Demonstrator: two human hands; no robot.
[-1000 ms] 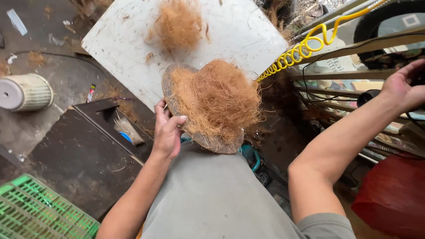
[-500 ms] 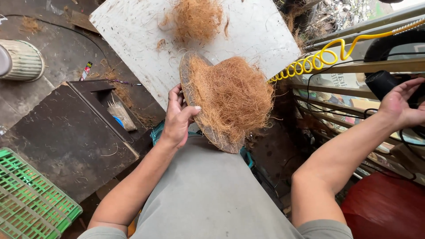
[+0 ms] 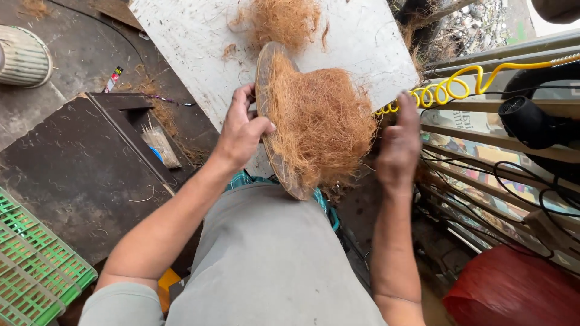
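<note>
Seen from the head camera, a scuffed white board [image 3: 181, 42] lies over dark ground. Left hand [image 3: 240, 131], arm bent, pinches the rim of the oval brown coconut-fibre mat [image 3: 314, 121] standing on edge on the grey lap. Right hand [image 3: 399, 142] hangs blurred beside its fibres, fingers loose, holding nothing.

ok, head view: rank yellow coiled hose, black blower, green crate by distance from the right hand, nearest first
From the right hand:
1. Yellow coiled hose, just above and right of it, by the rail.
2. Black blower, farther right, on the rack.
3. Green crate, far across at bottom left.
</note>
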